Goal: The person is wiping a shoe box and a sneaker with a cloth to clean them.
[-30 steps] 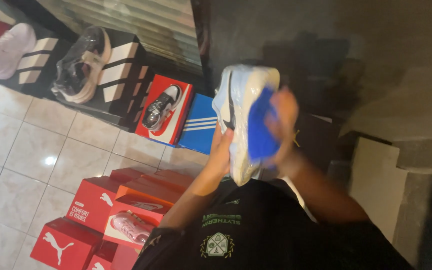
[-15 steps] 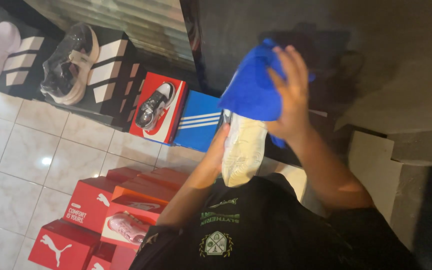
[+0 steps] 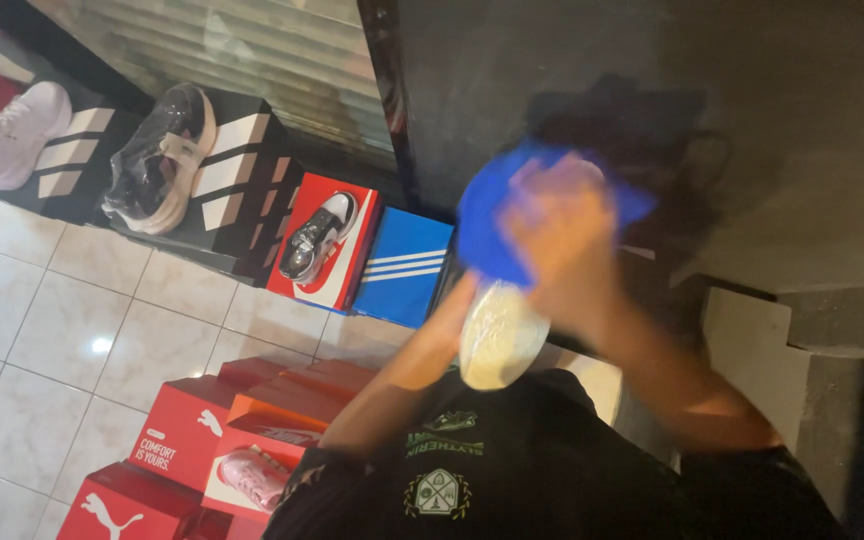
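I see both hands working a pale shoe (image 3: 500,335) with a blue cloth (image 3: 492,225), in front of the dark wall (image 3: 652,90).

Against that wall stand black boxes (image 3: 242,180), a red box (image 3: 347,260) and a blue box (image 3: 407,265); red boxes (image 3: 187,440) sit on the floor farther out. My right hand (image 3: 562,235), blurred, presses the cloth on the shoe's top; I cannot tell how its fingers lie. My left hand (image 3: 457,310) grips the shoe's side.

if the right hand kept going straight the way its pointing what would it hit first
The right hand points up and away, pressed into the blue cloth over the shoe. Past the cloth, the dark wall probably comes first, though motion blur leaves depth unclear.
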